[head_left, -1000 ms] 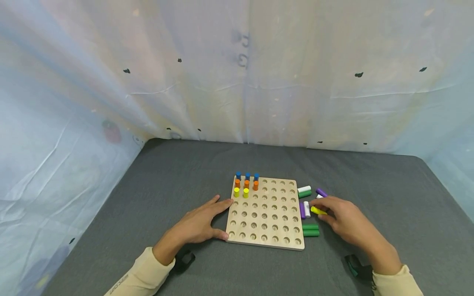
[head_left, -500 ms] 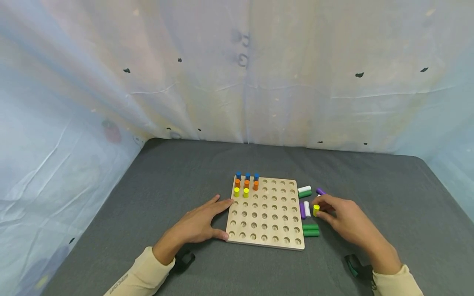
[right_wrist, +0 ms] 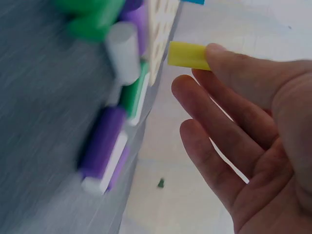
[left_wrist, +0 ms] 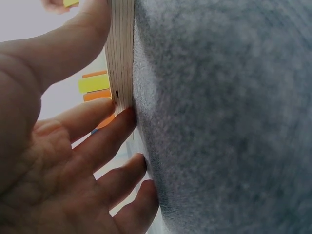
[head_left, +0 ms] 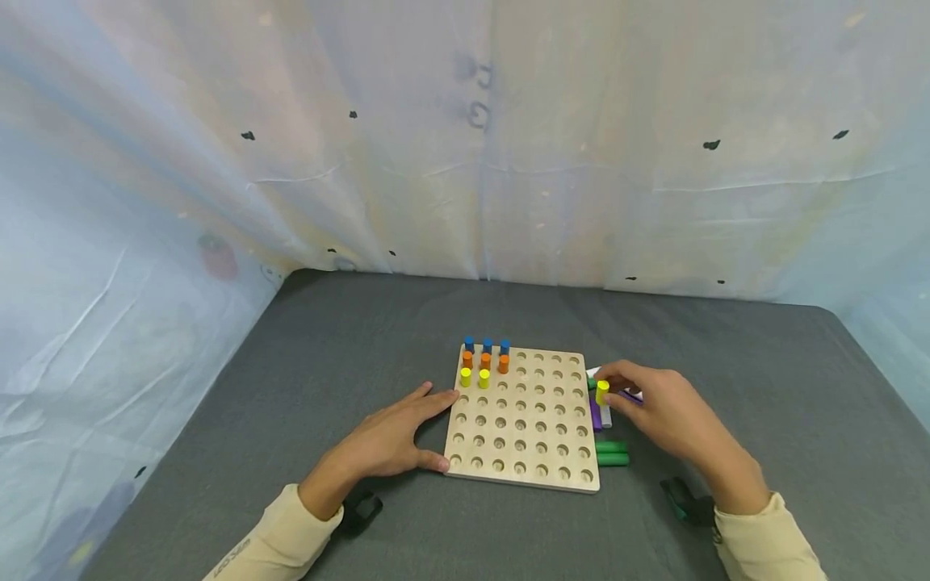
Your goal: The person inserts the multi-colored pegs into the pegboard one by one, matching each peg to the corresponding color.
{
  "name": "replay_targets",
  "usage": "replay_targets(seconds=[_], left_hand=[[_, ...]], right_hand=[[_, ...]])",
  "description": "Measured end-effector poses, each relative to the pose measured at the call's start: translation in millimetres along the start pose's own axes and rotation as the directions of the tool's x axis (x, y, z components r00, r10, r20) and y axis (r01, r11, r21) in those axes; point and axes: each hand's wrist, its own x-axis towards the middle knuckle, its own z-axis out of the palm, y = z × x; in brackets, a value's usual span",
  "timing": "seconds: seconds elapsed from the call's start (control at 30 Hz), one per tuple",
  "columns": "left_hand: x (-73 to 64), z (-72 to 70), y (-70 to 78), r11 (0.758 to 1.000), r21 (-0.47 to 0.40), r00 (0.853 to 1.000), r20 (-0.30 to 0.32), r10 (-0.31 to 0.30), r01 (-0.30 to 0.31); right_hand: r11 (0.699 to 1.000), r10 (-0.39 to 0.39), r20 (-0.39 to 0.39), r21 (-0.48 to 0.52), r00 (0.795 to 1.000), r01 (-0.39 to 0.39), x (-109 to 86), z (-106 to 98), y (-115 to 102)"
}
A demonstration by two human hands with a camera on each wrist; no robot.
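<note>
My left hand (head_left: 388,436) lies at the left side of a wooden pegboard (head_left: 530,416), thumb and fingertips against its edge. The left wrist view shows these straight fingers along the board's side (left_wrist: 122,53). My right hand (head_left: 672,411) pinches a yellow peg (head_left: 602,393) by one end between thumb and fingers. That peg is upright over the loose pegs, just off the board's right edge; the other fingers are spread in the right wrist view. In the board's far left corner stand three blue pegs (head_left: 487,345), three orange pegs (head_left: 485,361) and two yellow pegs (head_left: 483,379).
Loose green pegs (head_left: 612,460), purple pegs (right_wrist: 105,141) and white pegs (right_wrist: 123,53) lie on the grey cloth along the board's right side, some hidden under my right hand. A pale curtain (head_left: 552,202) hangs behind the table.
My right hand has tipped the yellow peg from slanted to upright, then carried it left and away from me, close to the board's right edge. My left hand has not moved.
</note>
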Motion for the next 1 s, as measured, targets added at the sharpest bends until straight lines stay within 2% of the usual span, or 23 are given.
replay_targets(seconds=[0.2,0.53,0.77,1.0], left_hand=[[3.6,-0.5,0.7,1.0,0.013,1.0,0.005,-0.002,0.001],[5.9,-5.5,5.4,0.998,0.061,1.0,0.022,-0.018,0.017],[6.1,-5.3,4.6,0.998,0.055,1.0,0.015,-0.007,0.006],[4.9,-6.6,5.8,0.999,0.039,0.999,0.023,-0.023,0.022]], right_hand=[[0.997,-0.023,0.025,0.069,0.999,0.021,17.0,5,-14],[0.992,-0.048,0.044,0.121,0.998,0.042,39.3,19,-38],[0.984,-0.069,0.06,0.166,0.996,0.058,51.9,29,-53],[0.98,-0.062,0.077,0.193,0.995,0.046,61.3,40,-65]])
